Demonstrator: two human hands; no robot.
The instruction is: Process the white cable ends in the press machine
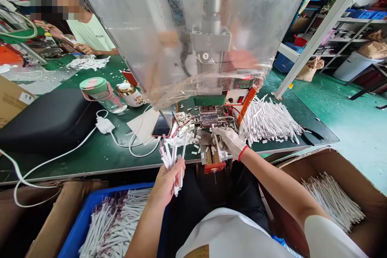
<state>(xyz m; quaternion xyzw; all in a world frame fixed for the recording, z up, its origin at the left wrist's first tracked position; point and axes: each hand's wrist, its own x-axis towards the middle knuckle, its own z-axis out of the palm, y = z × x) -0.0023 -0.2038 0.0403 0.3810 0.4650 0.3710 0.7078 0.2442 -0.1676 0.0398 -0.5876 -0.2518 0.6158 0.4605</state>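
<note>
My left hand (169,179), bare, is closed around a bundle of thin white strips (171,153), some with pinkish ends, fanned upward above the table's front edge. My right hand (228,140) wears a white knitted glove with a red cuff. Its fingers are closed on one white strip (216,145) at the front of a small metal fixture (209,117). That fixture sits under a press (211,40) behind a clear plastic cover (145,28). Beneath my right hand is a red block (214,167) at the table edge. The glove partly hides the strip.
White strips are heaped (267,121) right of the machine, beside black-handled pliers (311,135). A blue bin (80,213) and a cardboard box (335,161) hold more. A phone (162,125), jar (101,92), black case (51,121) and white cable (69,151) lie left. A co-worker (90,32) sits behind.
</note>
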